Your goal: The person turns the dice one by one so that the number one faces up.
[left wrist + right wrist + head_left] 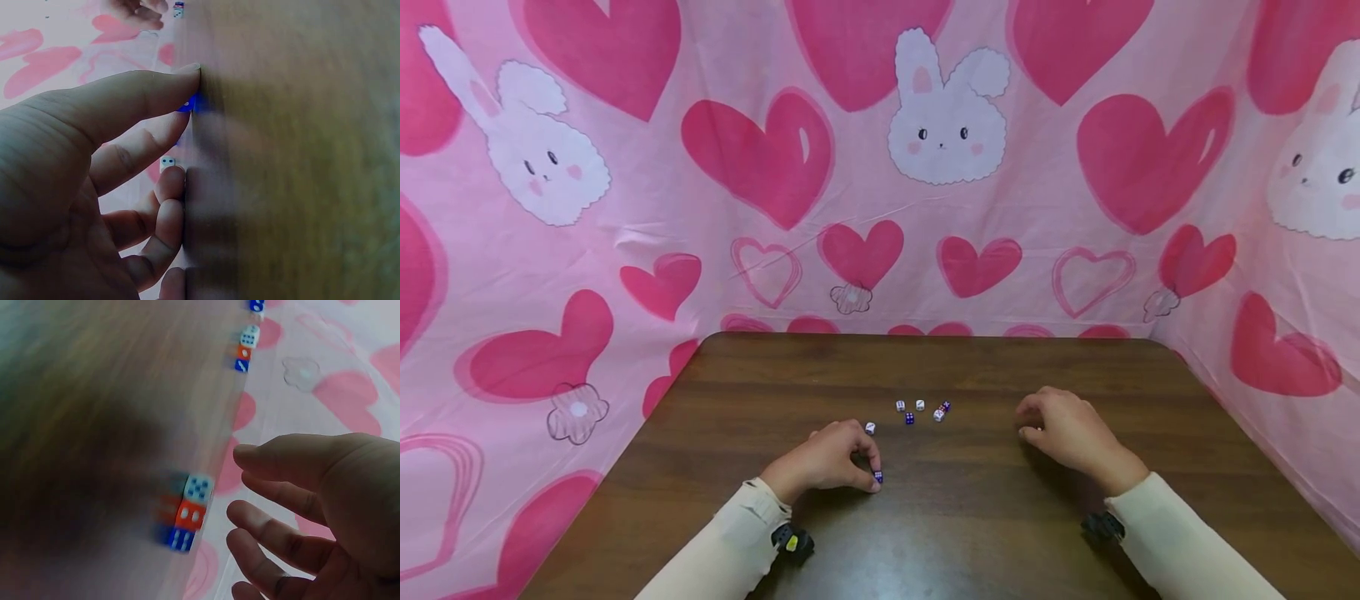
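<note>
My left hand (pixel 831 456) is low over the wooden table, pinching a small blue die (pixel 877 477) between thumb and fingertip. In the left wrist view that blue die (pixel 187 104) is mostly covered by the fingers, right at the tabletop. A white die (pixel 870 428) lies just beyond this hand. My right hand (pixel 1070 427) hovers at the right with loosely bent fingers and nothing in them. Beside its fingertips, the right wrist view shows a touching row of a white die (pixel 199 489), a red die (pixel 190 515) and a blue die (pixel 182 539). The hand mostly hides this row in the head view.
Mid-table, another white die (pixel 938 415) touches a red and a blue one in a row. Left of it lie two white dice (pixel 900 406) and a blue die (pixel 909 418). Pink heart-and-rabbit cloth (pixel 850 192) surrounds the brown table (pixel 970 525).
</note>
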`<state>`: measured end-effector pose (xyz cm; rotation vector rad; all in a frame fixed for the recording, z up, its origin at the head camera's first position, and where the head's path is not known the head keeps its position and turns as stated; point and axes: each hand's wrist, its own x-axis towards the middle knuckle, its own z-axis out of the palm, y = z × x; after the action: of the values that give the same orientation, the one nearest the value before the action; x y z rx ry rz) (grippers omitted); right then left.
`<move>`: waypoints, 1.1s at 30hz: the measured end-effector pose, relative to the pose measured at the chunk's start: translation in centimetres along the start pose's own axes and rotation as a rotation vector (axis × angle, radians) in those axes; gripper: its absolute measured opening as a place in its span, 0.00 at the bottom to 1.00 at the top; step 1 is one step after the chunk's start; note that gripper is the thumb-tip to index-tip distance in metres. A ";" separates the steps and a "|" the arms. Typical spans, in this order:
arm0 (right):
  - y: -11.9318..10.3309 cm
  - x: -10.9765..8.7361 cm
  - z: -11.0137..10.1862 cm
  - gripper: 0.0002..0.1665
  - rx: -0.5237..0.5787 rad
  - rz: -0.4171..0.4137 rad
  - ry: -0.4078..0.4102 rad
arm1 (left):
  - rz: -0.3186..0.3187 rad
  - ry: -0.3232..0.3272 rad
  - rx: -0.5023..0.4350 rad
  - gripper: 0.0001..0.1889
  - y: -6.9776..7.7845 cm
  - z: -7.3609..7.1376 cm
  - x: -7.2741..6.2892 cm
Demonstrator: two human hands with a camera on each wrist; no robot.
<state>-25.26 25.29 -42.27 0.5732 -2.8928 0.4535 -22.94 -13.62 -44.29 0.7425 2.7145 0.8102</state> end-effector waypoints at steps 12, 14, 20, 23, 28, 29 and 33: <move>-3.5 3.8 1.9 0.13 -0.024 -0.095 -0.039 | 0.019 0.009 0.017 0.11 -0.1 0.1 0.1; -4.0 4.4 2.1 0.15 -0.030 -0.104 -0.032 | 0.019 0.010 0.014 0.11 -0.1 0.1 0.0; -5.4 5.7 3.1 0.24 -0.055 -0.120 -0.048 | 0.016 0.009 0.013 0.11 -0.1 0.1 0.0; -6.0 6.1 3.6 0.29 -0.060 -0.117 -0.064 | 0.018 0.011 0.014 0.11 -0.2 0.1 0.0; -6.6 6.4 3.9 0.30 -0.092 -0.140 -0.054 | 0.018 0.011 0.012 0.11 -0.1 0.1 0.1; -6.7 6.5 4.0 0.28 -0.101 -0.150 -0.047 | 0.017 0.010 0.012 0.11 -0.1 0.1 0.1; -6.9 6.7 4.3 0.21 -0.137 -0.189 -0.026 | 0.016 0.007 0.011 0.11 -0.2 0.0 0.1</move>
<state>-29.03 15.51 -43.12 0.8251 -2.8293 0.2205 -23.09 -13.69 -44.44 0.7657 2.7248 0.8039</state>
